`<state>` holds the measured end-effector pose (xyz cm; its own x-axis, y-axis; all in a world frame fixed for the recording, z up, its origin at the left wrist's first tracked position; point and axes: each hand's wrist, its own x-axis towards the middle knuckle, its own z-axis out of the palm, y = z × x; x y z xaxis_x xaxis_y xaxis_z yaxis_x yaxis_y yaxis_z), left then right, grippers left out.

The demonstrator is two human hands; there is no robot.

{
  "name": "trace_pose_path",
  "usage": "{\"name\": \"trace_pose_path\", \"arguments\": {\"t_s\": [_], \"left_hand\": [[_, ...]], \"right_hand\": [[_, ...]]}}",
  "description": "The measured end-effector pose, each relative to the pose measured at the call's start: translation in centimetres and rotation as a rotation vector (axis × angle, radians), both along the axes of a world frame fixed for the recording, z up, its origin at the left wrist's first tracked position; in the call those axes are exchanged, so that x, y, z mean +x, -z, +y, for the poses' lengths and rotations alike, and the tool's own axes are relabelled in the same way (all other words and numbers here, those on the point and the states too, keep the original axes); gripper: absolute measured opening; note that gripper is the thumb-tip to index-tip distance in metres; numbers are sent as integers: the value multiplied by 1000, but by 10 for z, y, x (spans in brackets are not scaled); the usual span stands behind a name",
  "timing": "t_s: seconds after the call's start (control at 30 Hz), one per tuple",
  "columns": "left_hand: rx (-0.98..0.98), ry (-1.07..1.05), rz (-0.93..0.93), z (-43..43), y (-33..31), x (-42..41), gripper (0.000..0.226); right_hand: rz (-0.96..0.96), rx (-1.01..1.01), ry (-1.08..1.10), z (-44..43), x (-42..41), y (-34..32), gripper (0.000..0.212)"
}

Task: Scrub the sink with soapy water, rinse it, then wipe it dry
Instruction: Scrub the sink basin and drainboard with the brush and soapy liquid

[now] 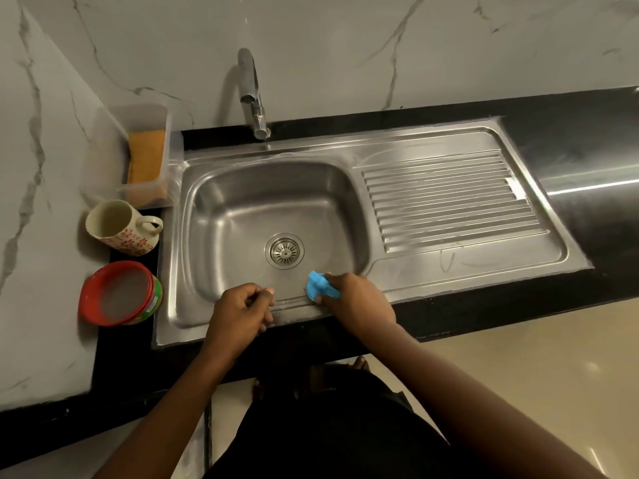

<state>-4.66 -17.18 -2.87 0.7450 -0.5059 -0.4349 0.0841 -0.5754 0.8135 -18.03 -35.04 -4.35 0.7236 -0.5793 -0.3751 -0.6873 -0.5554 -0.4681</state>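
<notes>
My right hand [359,302] grips the blue scrubber [320,285] at the sink [242,202] near rim, left hand [238,309] fingers curled, empty; I judge short, firm, overlapping strokes best.

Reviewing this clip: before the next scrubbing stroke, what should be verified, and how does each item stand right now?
1. Grip on the scrubber: ok, the right hand curls round it.
2. Contact with the sink: ok, the scrubber sits against its near rim.
3. The left hand out of the scrubber's way: ok, it rests on the near rim, apart from the scrubber, fingers curled, with nothing seen in it.
4. The drain unblocked: ok, its strainer is bare.
5. Soap in the sink: cannot tell, no foam shows.
6. The tap off: cannot tell, no clear stream shows.
</notes>
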Motion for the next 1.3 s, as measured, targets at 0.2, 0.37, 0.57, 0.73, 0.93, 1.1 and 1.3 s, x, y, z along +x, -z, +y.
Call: {"name": "trace_pose_path", "arguments": {"t_s": [0.2,0.37,0.57,0.73,0.93,1.1,1.3], "left_hand": [[12,12,-16,-7,-2,1,29],[21,47,-18,-15,-2,-4,29],[15,79,-7,-32,-1,-7,30],[0,49,2,-34,0,-4,30],[26,64,4,-37,5,-7,30],[22,95,4,-51,5,-10,30],[17,118,-7,-64,4,-12,29]], "right_hand": [[68,-119,192,-92,-70,-2,48],[17,-123,295,-99,-53,-4,44],[28,25,36,-36,-22,1,59],[67,-75,147,-105,-80,-8,50],[36,-103,303,-127,-77,-9,41],[90,105,120,-70,-25,-4,45],[228,93,137,-113,-64,-28,43]]}}
